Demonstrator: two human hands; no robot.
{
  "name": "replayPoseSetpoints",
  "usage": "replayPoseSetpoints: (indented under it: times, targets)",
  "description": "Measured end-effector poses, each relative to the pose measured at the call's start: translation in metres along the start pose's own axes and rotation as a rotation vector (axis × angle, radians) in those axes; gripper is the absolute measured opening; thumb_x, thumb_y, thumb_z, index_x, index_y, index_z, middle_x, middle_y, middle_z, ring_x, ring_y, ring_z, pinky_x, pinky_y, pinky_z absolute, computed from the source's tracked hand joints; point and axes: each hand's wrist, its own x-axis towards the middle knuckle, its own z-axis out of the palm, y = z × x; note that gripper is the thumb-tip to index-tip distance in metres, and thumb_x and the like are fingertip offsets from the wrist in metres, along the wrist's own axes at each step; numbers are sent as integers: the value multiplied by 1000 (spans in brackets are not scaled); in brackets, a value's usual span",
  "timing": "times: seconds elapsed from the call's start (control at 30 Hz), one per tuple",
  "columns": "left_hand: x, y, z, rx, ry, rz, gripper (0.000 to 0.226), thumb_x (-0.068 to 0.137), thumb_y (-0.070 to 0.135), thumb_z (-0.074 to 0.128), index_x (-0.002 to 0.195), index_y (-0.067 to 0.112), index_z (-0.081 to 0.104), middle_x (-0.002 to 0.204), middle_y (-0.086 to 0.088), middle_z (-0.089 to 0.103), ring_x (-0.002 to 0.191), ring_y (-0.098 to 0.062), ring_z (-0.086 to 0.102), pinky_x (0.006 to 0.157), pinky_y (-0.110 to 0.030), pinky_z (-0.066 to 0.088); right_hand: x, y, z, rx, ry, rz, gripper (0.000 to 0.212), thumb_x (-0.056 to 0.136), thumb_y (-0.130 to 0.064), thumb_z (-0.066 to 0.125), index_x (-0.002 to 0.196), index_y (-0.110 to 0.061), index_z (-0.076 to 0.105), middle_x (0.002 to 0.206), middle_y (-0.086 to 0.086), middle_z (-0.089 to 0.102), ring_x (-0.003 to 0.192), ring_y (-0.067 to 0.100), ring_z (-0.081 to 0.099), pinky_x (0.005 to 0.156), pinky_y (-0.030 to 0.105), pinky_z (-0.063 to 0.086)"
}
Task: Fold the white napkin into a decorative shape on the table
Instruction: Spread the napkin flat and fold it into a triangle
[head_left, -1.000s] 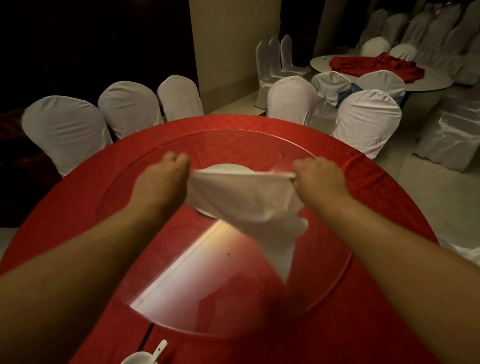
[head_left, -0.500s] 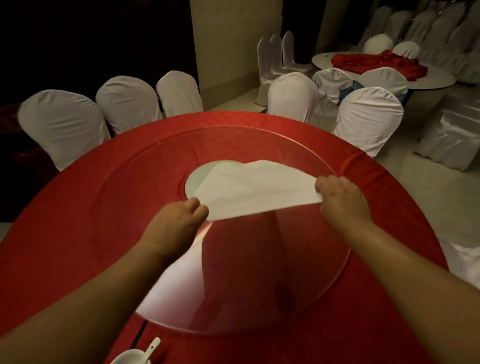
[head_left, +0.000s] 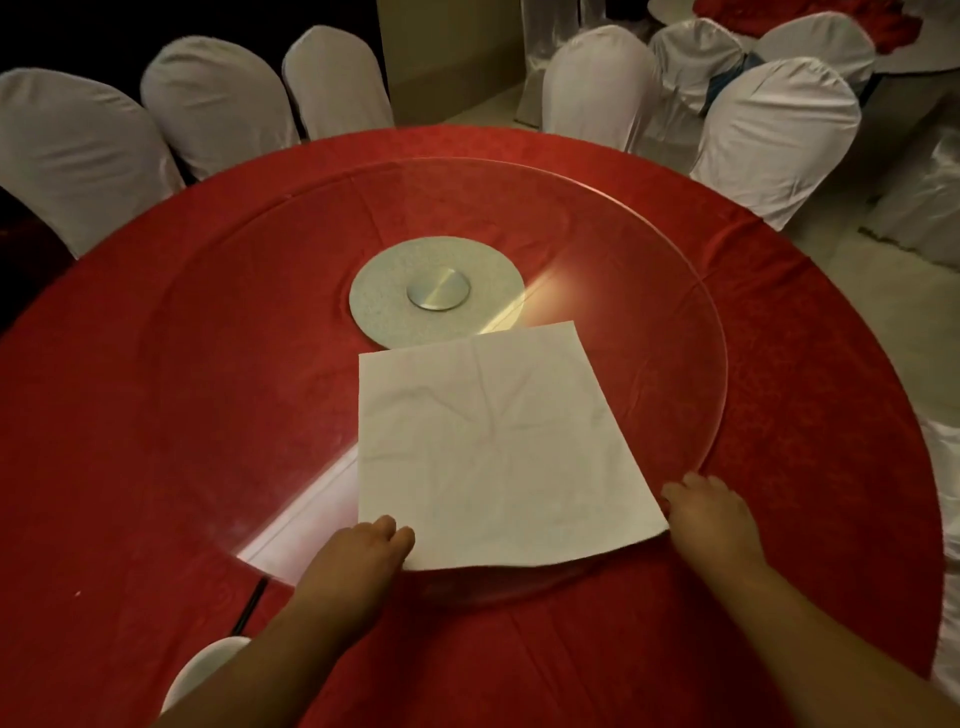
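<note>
On the round clear glass turntable (head_left: 649, 270), head view: we see the square white cloth napkin (head_left: 493, 441) spread flat, its long axis running away from us. Left hand (head_left: 358, 556) and right hand (head_left: 709, 519), equally near, pinch the two near corners, fingers pressed together.

We see a matt, creased cloth napkin (head_left: 493, 441) on a glossy glass turntable (head_left: 649, 291). Its hub (head_left: 439, 289) looks like brushed metal.
</note>
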Motion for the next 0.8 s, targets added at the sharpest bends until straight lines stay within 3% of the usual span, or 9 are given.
replayPoseSetpoints:
  times: [0.1, 0.2, 0.37, 0.5, 0.6, 0.7, 0.8]
  targets:
    - [-3, -1, 2, 87, -64, -41, 20, 94, 15, 53, 111, 25, 55, 109, 0, 63, 97, -25, 61, 73, -37, 32, -4, 0, 1, 38, 14, 27, 23, 86, -19, 53, 101, -27, 69, 99, 0, 65, 90, 24, 60, 74, 37, 49]
    - [-4, -2, 2, 131, -103, -49, 17, 93, 14, 53, 105, 25, 57, 106, 1, 64, 98, -25, 60, 75, -39, 32, -13, -21, -10, 203, 115, 22, 23, 75, -8, 68, 96, -16, 74, 86, 8, 65, 77, 33, 62, 64, 41, 53]
    - [-5, -4, 2, 102, -83, -24, 14, 95, 18, 51, 101, 25, 61, 102, 2, 66, 94, -25, 62, 72, -38, 33, -48, -116, -32, 466, 153, -331, 25, 76, -18, 68, 101, -21, 71, 90, 2, 65, 83, 26, 62, 68, 40, 54]
    - [-8, -8, 2, 65, -34, 10, 16, 99, 29, 50, 102, 27, 66, 99, 4, 67, 92, -23, 62, 74, -37, 35, -78, -208, -44, 479, 168, -593, 31, 83, -40, 59, 107, -22, 64, 96, 1, 62, 88, 24, 59, 70, 40, 54]
    - [-11, -13, -1, 11, 3, 55, 13, 95, 33, 57, 92, 27, 68, 87, 6, 66, 83, -20, 62, 70, -35, 34, -84, -254, -54, 493, 152, -565, 29, 86, -39, 52, 106, -20, 62, 96, 2, 61, 86, 24, 56, 70, 39, 50]
    - [-15, -20, 2, -53, 56, 117, 12, 84, 29, 75, 74, 27, 68, 68, 6, 62, 63, -19, 59, 60, -33, 33, -84, -277, -59, 532, 163, -516, 7, 84, -23, 60, 88, -18, 64, 84, 3, 60, 76, 24, 56, 61, 39, 47]
    - [-21, -32, 12, -68, 39, 127, 14, 95, 39, 59, 101, 31, 69, 94, 7, 67, 88, -20, 60, 73, -35, 36, -91, -284, -58, 487, 136, -538, 4, 76, -18, 67, 78, -19, 63, 76, 1, 59, 69, 22, 56, 56, 36, 46]
